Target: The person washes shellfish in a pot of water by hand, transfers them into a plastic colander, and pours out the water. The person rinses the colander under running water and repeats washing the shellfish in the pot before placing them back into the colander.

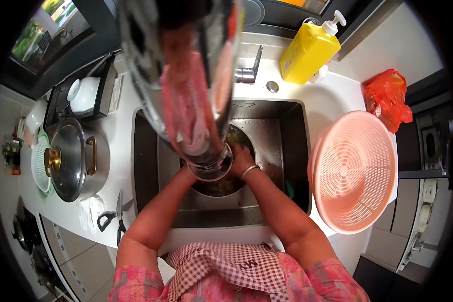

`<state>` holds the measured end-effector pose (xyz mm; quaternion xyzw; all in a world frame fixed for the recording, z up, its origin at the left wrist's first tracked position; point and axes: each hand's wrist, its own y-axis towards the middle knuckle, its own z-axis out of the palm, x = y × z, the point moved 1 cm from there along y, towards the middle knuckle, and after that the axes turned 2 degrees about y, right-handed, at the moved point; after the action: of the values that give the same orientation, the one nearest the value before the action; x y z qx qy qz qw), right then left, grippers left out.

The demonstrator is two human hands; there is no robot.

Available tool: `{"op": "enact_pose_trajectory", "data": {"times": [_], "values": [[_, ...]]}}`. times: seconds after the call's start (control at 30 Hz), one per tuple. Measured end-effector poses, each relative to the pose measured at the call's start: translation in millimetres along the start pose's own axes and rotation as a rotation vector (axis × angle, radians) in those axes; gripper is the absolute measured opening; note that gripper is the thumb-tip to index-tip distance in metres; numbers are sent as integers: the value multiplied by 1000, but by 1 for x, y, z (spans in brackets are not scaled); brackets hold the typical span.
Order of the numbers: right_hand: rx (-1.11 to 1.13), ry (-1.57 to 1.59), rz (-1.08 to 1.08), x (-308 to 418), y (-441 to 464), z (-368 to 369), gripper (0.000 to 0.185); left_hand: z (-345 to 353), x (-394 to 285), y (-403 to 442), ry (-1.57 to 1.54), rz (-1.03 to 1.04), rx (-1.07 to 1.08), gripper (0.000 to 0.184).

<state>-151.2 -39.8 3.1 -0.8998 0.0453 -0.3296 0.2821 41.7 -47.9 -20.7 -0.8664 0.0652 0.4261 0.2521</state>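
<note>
A steel sink (295,151) lies in front of me, with a round metal bowl (214,193) in it holding dark, wet contents that I cannot make out. My right hand (242,160), a bracelet at its wrist, reaches down into the bowl; its fingertips are hidden. My left hand (188,174) enters from the bowl's left side, almost wholly covered by a large shiny chrome faucet (151,90) close to the camera. What either hand touches inside the bowl cannot be seen.
Right of the sink stand a pink plastic colander (357,171), a red plastic bag (387,98) and a yellow pump bottle (309,53). To the left are a lidded pot (78,161), scissors (117,214) and a black dish rack (105,90) with white bowls (85,94).
</note>
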Motion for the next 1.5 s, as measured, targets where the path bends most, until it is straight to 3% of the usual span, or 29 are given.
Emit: {"op": "enact_pose_trajectory", "data": {"times": [0.17, 0.47, 0.53, 0.6, 0.67, 0.77, 0.87, 0.9, 1.0, 1.07, 1.13, 1.2, 1.33, 1.5], "values": [[141, -92, -110, -25, 24, 49, 103, 1, -22, -6, -64, 54, 56, 55], [-37, 116, -510, -107, 101, 148, 101, 7, 14, -21, -78, -95, 309, 88], [-31, 87, -525, -115, 103, 147, 85, 0, 9, -19, -54, 34, 201, 96], [-45, -9, -478, -114, 103, 137, 71, -3, -5, -22, 25, 364, -139, 63], [-78, -67, -372, -80, 80, 96, 60, -10, -30, -32, 110, 460, -327, 50], [-87, -88, -255, -32, 36, 38, 61, -19, -45, -39, 221, 237, -230, 52], [-49, -159, -180, -7, 7, 13, 70, -18, -34, -36, 230, 83, 10, 74], [-28, -197, -157, -2, -2, 8, 73, -24, -50, -48, 191, 109, -14, 84], [59, -319, -86, 10, -28, 5, 83, -2, -32, -58, 475, 29, 43, 108], [99, -376, -66, 16, -39, 8, 89, 7, -22, -55, 586, -66, 116, 112], [105, -439, -90, 4, -32, 26, 90, 14, -24, -49, 483, -142, 167, 105], [-30, -526, -237, -46, 21, 81, 83, 25, -14, -41, 373, -207, 173, 94], [-155, -557, -415, -88, 65, 132, 67, 32, -17, -40, 248, -142, -15, 72], [112, -489, -454, -102, 88, 146, 46, 19, -23, -39, 504, -118, -28, 58]]}}
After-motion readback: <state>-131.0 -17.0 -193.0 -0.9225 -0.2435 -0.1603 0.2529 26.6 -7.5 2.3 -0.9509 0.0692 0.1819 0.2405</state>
